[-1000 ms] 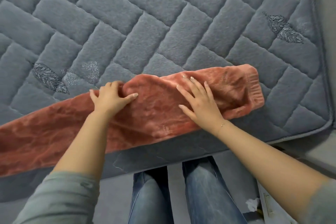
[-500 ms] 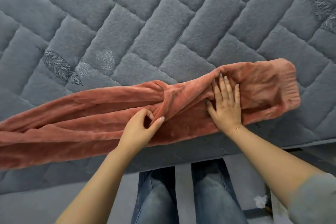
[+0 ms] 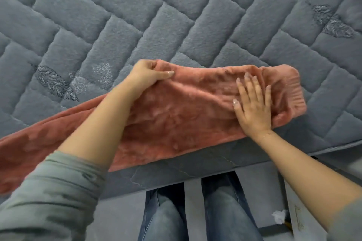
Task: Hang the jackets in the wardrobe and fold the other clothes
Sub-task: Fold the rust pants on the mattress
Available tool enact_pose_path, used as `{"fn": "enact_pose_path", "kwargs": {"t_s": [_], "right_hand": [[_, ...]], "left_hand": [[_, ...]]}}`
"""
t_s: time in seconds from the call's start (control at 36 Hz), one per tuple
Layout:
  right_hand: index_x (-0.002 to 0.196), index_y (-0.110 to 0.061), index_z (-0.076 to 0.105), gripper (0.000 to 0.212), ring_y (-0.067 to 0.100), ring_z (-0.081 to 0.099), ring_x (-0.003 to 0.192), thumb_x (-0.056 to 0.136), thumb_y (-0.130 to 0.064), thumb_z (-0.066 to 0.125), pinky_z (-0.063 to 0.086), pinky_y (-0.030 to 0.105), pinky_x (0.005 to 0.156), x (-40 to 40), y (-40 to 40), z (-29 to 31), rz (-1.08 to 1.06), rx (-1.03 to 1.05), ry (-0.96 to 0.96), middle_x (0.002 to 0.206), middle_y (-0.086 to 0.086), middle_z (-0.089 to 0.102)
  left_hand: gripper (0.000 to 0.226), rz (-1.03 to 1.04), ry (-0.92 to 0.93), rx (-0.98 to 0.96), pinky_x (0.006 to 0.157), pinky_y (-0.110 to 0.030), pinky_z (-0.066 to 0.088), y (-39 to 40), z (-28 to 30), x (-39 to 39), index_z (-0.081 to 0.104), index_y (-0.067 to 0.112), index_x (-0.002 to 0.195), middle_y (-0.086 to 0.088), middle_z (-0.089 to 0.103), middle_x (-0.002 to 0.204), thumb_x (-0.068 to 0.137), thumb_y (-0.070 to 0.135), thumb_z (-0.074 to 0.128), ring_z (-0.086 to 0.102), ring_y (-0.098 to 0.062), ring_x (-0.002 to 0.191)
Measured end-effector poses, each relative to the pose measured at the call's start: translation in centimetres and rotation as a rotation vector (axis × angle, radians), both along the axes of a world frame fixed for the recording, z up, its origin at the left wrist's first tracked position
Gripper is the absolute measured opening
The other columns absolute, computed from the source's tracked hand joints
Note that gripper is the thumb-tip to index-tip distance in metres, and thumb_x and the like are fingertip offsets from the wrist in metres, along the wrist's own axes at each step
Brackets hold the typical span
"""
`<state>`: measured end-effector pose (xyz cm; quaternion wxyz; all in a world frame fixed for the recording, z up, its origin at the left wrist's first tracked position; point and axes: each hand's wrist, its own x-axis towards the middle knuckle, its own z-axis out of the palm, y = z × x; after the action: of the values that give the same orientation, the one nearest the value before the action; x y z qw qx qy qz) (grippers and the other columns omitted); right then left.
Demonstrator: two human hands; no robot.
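Pink fleece garment (image 3: 176,115) stretched along near edge of grey quilted bed (image 3: 176,15), ribbed cuff to the right. Left hand (image 3: 146,75) gripping folded far edge, fingers curled round fabric. Right hand (image 3: 252,109) pressing flat beside cuff, fingers straight, slightly spread.

My left hand (image 3: 146,75) was curled into a grip, thumb laid flat and pointing right, its fingers folded under and closed on a pinch of fabric at the far edge. That forearm ran bare from near left, the grey sleeve (image 3: 49,191) pushed up toward the elbow. My right hand (image 3: 252,107) lay flat, palm down, fingers straight and slightly spread, pointing away from me, a thin bracelet (image 3: 267,134) at the wrist.
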<state>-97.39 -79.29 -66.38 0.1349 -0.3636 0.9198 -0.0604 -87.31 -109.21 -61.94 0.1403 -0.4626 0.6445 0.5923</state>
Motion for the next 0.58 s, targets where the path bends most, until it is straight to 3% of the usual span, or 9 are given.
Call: {"fn": "enact_pose_path", "kwargs": {"t_s": [0.06, 0.11, 0.31, 0.39, 0.5, 0.58], "right_hand": [[0.152, -0.016, 0.024, 0.06, 0.022, 0.017, 0.148, 0.097, -0.038, 0.027, 0.0, 0.053, 0.118, -1.6, 1.6, -0.2, -0.031, 0.072, 0.014, 0.16, 0.003, 0.018], [0.152, -0.017, 0.017, 0.06, 0.02, 0.013, 0.148, 0.097, -0.04, 0.025, 0.003, 0.057, 0.116, -2.9, 3.1, -0.4, 0.018, 0.127, 0.016, 0.16, -0.001, 0.014], [0.151, -0.02, 0.027, 0.06, 0.026, 0.015, 0.147, 0.095, -0.043, 0.03, 0.008, 0.07, 0.11, -5.5, 5.9, -0.9, 0.13, 0.159, 0.033, 0.159, 0.005, 0.022], [0.151, -0.021, 0.028, 0.061, 0.036, 0.02, 0.146, 0.094, -0.045, 0.033, 0.017, 0.067, 0.111, -6.8, 7.5, -0.6, 0.07, 0.138, 0.004, 0.159, 0.01, 0.019], [0.152, -0.021, 0.018, 0.065, 0.038, 0.022, 0.145, 0.095, -0.049, 0.033, 0.028, 0.057, 0.113, -7.1, 8.4, 0.0, 0.004, 0.042, -0.098, 0.161, 0.008, 0.01], [0.154, -0.019, 0.023, 0.07, 0.035, 0.027, 0.143, 0.095, -0.04, 0.056, 0.03, 0.049, 0.111, -6.7, 8.3, 0.4, -0.167, -0.098, -0.191, 0.162, 0.01, 0.011]], "left_hand": [[0.023, -0.064, -0.012, -0.202, 0.048, -0.017, 0.039, -1.1, -0.8, -1.2, 0.063, 0.019, 0.069, 0.014, 0.055, 0.051, 0.079, 0.031, 0.08, 0.05, -0.001, 0.048], [0.031, -0.129, -0.028, -0.416, 0.055, -0.024, 0.033, -1.6, -2.3, -2.0, 0.055, 0.017, 0.071, 0.008, 0.05, 0.062, 0.08, 0.036, 0.078, 0.045, -0.009, 0.059], [0.037, -0.264, -0.1, -0.741, 0.09, -0.041, 0.035, 0.2, -4.3, -2.0, 0.055, 0.01, 0.111, -0.014, 0.058, 0.11, 0.095, 0.042, 0.057, 0.049, -0.032, 0.109], [0.055, -0.29, -0.132, -0.909, 0.106, -0.045, 0.023, 2.5, -3.2, -1.5, 0.04, 0.014, 0.141, -0.013, 0.038, 0.146, 0.096, 0.043, 0.053, 0.033, -0.032, 0.134], [0.059, -0.493, 0.084, -0.934, 0.112, -0.05, 0.02, 8.1, -1.7, -0.3, 0.044, 0.013, 0.141, -0.015, 0.033, 0.153, 0.091, 0.039, 0.061, 0.03, -0.034, 0.14], [0.068, -0.714, 0.156, -0.774, 0.116, -0.057, 0.013, 13.4, -2.1, 1.2, 0.041, 0.023, 0.146, -0.009, 0.022, 0.16, 0.087, 0.046, 0.064, 0.018, -0.029, 0.148]]}}
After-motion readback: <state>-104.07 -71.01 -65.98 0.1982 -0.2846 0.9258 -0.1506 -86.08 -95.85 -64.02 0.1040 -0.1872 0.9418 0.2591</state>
